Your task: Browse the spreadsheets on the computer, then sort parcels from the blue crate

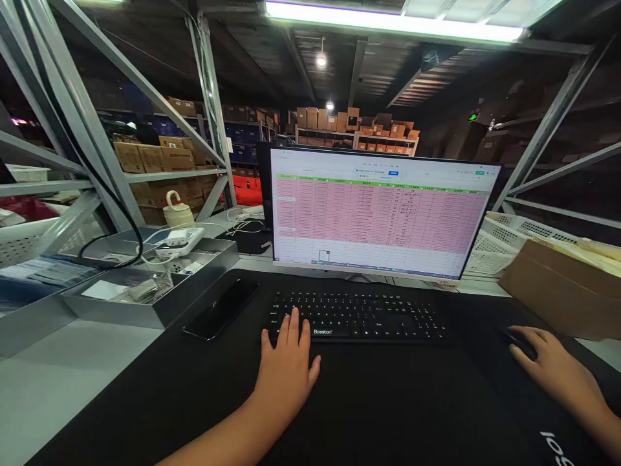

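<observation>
My left hand (287,362) rests with its fingers spread at the lower left edge of a black keyboard (369,317), fingertips over the left keys, holding nothing. At the right, my right hand (553,366) curves over a dark computer mouse (524,343) on the black desk mat (388,401). Behind the keyboard stands a monitor (378,213) showing a spreadsheet with pink rows and a green header. A black phone (223,309) lies on the mat, left of the keyboard.
Grey trays (160,310) with small items and a white power strip (179,241) stand at the left, near a cream bottle (177,212). An open cardboard box (563,288) and white baskets (499,236) are at the right. Metal shelf posts flank the desk.
</observation>
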A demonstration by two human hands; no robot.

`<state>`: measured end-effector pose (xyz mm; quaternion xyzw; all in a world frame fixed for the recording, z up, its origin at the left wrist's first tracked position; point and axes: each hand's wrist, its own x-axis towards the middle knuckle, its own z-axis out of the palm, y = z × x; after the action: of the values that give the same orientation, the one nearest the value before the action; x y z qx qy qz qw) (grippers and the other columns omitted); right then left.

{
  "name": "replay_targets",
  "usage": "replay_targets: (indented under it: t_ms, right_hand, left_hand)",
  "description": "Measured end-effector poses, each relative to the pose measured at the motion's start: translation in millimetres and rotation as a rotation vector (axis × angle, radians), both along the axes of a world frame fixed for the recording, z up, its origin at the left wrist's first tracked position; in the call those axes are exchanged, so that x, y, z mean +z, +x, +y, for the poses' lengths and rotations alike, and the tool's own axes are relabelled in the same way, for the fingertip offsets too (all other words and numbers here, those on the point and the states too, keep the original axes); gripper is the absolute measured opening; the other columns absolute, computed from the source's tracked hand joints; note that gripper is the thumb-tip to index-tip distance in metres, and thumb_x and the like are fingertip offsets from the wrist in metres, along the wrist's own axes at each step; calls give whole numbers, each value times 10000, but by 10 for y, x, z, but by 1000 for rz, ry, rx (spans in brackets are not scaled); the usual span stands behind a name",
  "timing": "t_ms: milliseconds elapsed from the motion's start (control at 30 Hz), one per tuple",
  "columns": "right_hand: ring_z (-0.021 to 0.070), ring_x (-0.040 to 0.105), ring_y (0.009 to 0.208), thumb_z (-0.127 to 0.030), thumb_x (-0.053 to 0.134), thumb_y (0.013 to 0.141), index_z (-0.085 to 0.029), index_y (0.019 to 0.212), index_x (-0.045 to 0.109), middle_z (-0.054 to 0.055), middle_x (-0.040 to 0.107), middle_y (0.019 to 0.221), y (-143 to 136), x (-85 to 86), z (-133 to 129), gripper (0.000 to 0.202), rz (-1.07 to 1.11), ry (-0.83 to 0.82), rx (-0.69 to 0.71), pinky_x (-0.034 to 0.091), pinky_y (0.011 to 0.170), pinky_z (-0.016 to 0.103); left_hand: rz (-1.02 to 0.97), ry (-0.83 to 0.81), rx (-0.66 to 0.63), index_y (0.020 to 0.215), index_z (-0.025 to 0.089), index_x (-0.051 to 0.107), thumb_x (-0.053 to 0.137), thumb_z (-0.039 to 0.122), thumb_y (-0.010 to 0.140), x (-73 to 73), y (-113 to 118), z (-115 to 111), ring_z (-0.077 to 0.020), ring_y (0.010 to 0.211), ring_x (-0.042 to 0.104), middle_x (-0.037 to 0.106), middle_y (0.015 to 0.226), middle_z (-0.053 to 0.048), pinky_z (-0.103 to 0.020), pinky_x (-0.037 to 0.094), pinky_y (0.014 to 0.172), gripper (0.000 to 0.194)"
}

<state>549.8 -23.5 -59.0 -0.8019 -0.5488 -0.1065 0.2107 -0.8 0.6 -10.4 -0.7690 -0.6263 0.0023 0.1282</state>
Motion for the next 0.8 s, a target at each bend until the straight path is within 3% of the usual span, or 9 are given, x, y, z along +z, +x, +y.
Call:
replay_targets:
  t_ms: [233,400,800]
  right_hand:
    - [299,648,1091,-534,386,842,-248,1249,612,105,584,1302,-177,141,-62,546,-38,-45,-76,514,955,446]
    - [275,667,1022,-528,404,859,-277,1232,626,76,602,1290,-153,114,-76,501,-86,-14,-64,550,867,438]
    - [274,657,1054,-528,399,869,-285,1257,608,78,596,1297,-142,105,-77,503,-78,-33,-67,546,839,432]
  left_hand:
    - [16,20,-8,1505,127,360,400,332,951,-35,-7,20,-360,1474,309,164,1620,-205,-675,305,1131,592]
    - [52,23,0,1508,131,350,381,334,956,-29,-1,19,-347,1473,315,163,1619,-203,-663,316,1129,588]
    - [65,-17,7,1518,126,315,362,346,968,8,5,25,-342,1490,275,116,1622,-206,-656,302,1139,594]
